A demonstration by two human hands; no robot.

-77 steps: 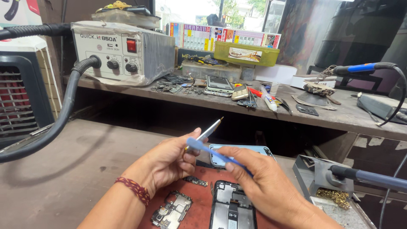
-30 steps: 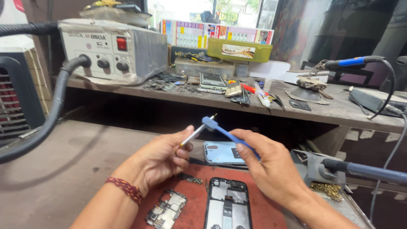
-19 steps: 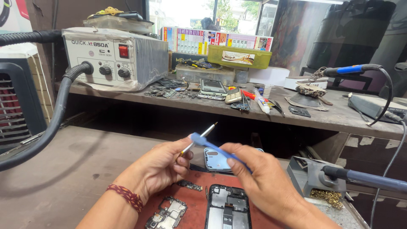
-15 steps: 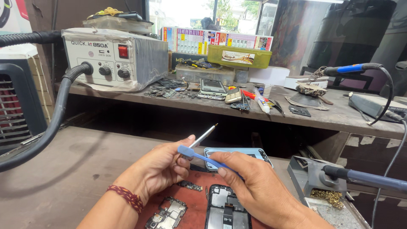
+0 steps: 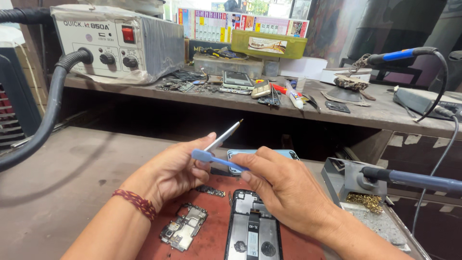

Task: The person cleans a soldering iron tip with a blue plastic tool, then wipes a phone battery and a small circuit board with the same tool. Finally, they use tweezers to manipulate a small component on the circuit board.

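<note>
Two hands, two thin tools above the open phone (image 5: 253, 231).

Left hand (image 5: 175, 171) pinches metal tweezers (image 5: 225, 135); right hand (image 5: 284, 185) grips a blue pry tool (image 5: 214, 159). Both look light, stiff, slippery; best held mid-shaft.

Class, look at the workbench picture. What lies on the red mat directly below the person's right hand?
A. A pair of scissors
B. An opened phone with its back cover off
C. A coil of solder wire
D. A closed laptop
B. Just below the right hand, an opened phone lies on the red mat, its dark insides exposed, with a loose circuit board beside it.
</note>
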